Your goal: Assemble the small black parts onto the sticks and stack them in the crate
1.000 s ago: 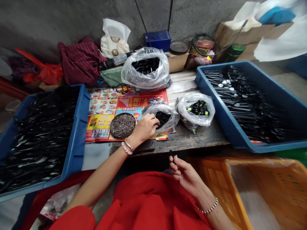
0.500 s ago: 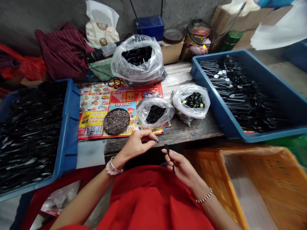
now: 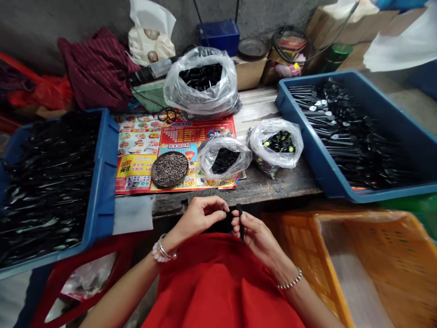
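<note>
My right hand (image 3: pixel 257 234) grips a thin black stick-like part (image 3: pixel 241 222), held upright over my red lap. My left hand (image 3: pixel 201 215) is pinched on a tiny black piece, fingertips almost touching the top of that part. Just beyond my hands, on the wooden bench, stand a small clear bag of black pieces (image 3: pixel 223 157), a second bag of black and green pieces (image 3: pixel 278 145) and a round dish of small metal pins (image 3: pixel 170 169).
A blue tray of long black parts (image 3: pixel 102 182) stands at the left and another blue tray (image 3: pixel 317 155) at the right. A big bag of black parts (image 3: pixel 203 84) sits behind a colourful printed sheet (image 3: pixel 143 146). An orange crate (image 3: pixel 375 264) is at lower right.
My left hand came out of the small bag and drew back to meet my right hand in front of the bench edge. The right hand rose slightly with its black part.
</note>
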`<state>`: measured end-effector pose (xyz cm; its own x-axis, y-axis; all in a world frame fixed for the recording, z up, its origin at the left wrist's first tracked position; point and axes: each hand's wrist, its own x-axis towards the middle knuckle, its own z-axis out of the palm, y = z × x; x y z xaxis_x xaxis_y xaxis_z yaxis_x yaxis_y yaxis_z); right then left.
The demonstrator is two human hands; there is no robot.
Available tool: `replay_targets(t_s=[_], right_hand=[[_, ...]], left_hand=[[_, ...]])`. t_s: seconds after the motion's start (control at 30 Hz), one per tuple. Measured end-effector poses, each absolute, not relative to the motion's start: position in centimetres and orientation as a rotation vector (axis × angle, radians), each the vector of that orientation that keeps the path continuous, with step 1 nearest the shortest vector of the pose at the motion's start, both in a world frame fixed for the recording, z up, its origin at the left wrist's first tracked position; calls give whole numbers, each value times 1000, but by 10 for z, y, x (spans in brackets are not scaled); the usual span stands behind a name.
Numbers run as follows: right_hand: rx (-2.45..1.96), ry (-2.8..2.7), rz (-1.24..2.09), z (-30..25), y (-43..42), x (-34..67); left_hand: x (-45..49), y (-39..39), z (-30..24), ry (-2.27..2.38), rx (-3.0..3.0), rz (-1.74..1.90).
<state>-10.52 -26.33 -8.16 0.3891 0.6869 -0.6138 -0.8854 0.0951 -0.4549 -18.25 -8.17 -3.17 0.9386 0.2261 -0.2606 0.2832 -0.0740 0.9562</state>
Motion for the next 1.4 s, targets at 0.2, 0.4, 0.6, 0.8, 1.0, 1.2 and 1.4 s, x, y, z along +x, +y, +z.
replay_targets(t_s=[0.2,0.4,0.6,0.8,1.0,1.2,1.4], right_hand=[[-863,299,1082,-73,-265,-106],[-887,268,1052,-70,-262,-112],[-940,351,891,-75,-256,-126],[-953,425,772,-82,-248,-134],[-945,391,815,-82,-246,-127],[-1087,167,933,-79,-257,-106],[-1218,-45,1072,-85,-264,-102]], left_hand=[[-201,-97,-52,462,1366,-414],[-208,-116,-62,579,1129,-505],[-209,-129,-59,659,1352,-327],[-212,-136,-67,552,1939,-66],[-212,-132,-67,460,2038,-36],[-211,-114,-62,517,1775,-43],[-205,-99,-55,650,1544,-25]])
